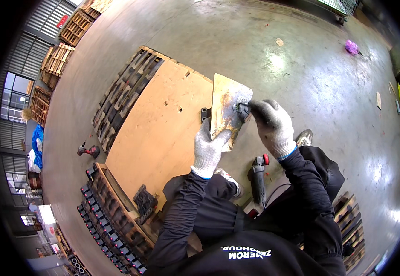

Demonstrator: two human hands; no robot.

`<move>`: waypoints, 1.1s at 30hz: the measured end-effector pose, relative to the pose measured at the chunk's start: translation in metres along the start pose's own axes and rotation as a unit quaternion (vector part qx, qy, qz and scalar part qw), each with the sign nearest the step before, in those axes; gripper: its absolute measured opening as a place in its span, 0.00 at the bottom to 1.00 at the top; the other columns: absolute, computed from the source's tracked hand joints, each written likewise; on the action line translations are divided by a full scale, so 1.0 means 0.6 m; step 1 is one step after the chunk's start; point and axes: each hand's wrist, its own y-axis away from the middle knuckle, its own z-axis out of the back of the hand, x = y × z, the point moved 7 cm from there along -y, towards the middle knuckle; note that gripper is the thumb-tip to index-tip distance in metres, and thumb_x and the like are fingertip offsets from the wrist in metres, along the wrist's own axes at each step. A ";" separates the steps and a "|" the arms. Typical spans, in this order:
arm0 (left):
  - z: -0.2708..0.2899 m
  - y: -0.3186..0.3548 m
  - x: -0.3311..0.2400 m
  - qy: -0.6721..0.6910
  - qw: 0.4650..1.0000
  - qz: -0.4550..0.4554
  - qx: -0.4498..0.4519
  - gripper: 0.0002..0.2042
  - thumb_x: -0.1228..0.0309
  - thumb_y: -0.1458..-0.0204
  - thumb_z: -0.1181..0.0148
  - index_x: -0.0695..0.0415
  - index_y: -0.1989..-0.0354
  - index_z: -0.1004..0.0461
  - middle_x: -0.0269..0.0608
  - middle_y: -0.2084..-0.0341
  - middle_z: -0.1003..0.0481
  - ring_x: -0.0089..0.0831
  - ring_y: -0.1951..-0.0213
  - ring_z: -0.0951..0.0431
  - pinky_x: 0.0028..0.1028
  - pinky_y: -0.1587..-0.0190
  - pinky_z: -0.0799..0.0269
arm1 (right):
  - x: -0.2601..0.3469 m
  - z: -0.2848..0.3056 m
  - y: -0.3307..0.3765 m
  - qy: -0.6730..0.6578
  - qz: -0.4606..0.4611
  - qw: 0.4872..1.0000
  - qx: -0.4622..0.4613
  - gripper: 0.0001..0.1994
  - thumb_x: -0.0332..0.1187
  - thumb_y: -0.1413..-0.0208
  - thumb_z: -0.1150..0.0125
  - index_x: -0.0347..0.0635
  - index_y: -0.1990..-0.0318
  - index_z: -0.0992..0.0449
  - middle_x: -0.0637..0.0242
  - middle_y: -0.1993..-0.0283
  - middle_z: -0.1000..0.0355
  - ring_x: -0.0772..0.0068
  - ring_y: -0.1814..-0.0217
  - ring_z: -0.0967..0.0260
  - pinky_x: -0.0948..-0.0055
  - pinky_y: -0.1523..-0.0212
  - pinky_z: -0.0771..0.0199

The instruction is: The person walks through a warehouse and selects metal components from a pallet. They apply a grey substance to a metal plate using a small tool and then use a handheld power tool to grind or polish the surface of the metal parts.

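The left hand point(208, 149) grips the rusty metal plate point(228, 110) at its lower edge; the right hand point(271, 125) pinches a small tool point(240, 108) against it, an angle grinder point(257, 177) lying below.

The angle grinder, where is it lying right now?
In the head view the angle grinder lies on the concrete floor between the person's knees, just below the gloved right hand and the rusty metal plate.

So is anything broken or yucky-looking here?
Yes: the flat metal plate held by the gloved left hand is blotched with brown rust. The gloved right hand presses a small tool against it.
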 end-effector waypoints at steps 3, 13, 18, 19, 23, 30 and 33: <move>-0.007 0.000 -0.009 -0.012 1.000 -0.003 0.001 0.19 0.80 0.48 0.38 0.69 0.47 0.30 0.46 0.58 0.21 0.28 0.59 0.20 0.26 0.57 0.24 | -0.018 0.008 0.001 -0.020 -0.017 0.999 -0.018 0.11 0.21 0.47 0.38 0.42 0.56 0.20 0.54 0.61 0.25 0.49 0.61 0.24 0.63 0.61 0.24; -0.001 -0.002 0.006 -0.006 1.000 0.023 0.009 0.19 0.81 0.46 0.39 0.68 0.44 0.30 0.44 0.55 0.21 0.28 0.56 0.21 0.26 0.53 0.25 | -0.026 0.013 -0.009 -0.042 -0.012 0.998 -0.043 0.12 0.21 0.46 0.39 0.42 0.55 0.21 0.53 0.61 0.26 0.47 0.60 0.25 0.62 0.60 0.24; 0.000 -0.001 -0.004 0.005 1.000 -0.005 -0.002 0.17 0.81 0.47 0.39 0.68 0.47 0.29 0.44 0.58 0.21 0.28 0.60 0.20 0.26 0.56 0.24 | 0.000 0.003 0.005 -0.011 0.022 1.000 -0.013 0.12 0.21 0.46 0.38 0.42 0.55 0.21 0.54 0.61 0.25 0.48 0.61 0.25 0.62 0.62 0.24; -0.002 -0.001 -0.008 0.000 1.000 -0.008 -0.001 0.17 0.80 0.47 0.39 0.68 0.49 0.29 0.45 0.60 0.21 0.28 0.61 0.20 0.26 0.58 0.24 | -0.009 0.009 0.000 0.006 0.015 0.999 -0.037 0.12 0.21 0.47 0.37 0.42 0.55 0.21 0.54 0.61 0.25 0.48 0.61 0.25 0.62 0.62 0.24; -0.001 -0.001 -0.013 -0.023 1.000 -0.010 -0.009 0.16 0.80 0.47 0.40 0.68 0.49 0.29 0.45 0.60 0.21 0.28 0.61 0.20 0.26 0.58 0.23 | -0.003 0.001 0.006 -0.020 0.009 1.000 0.001 0.13 0.22 0.48 0.38 0.44 0.55 0.21 0.55 0.61 0.25 0.49 0.59 0.25 0.60 0.59 0.24; -0.001 -0.002 0.004 0.013 1.000 0.004 0.006 0.19 0.82 0.46 0.40 0.68 0.44 0.30 0.44 0.54 0.22 0.27 0.55 0.21 0.26 0.53 0.25 | -0.019 0.013 -0.005 -0.016 0.001 0.998 -0.053 0.12 0.21 0.47 0.37 0.41 0.55 0.21 0.53 0.61 0.25 0.48 0.60 0.25 0.63 0.59 0.24; 0.009 -0.002 0.001 0.001 1.000 0.011 -0.002 0.20 0.82 0.47 0.40 0.68 0.44 0.30 0.45 0.53 0.22 0.27 0.55 0.22 0.26 0.52 0.25 | 0.002 -0.005 0.012 -0.027 0.012 1.000 0.007 0.11 0.21 0.46 0.37 0.40 0.56 0.21 0.53 0.61 0.25 0.48 0.61 0.25 0.63 0.60 0.24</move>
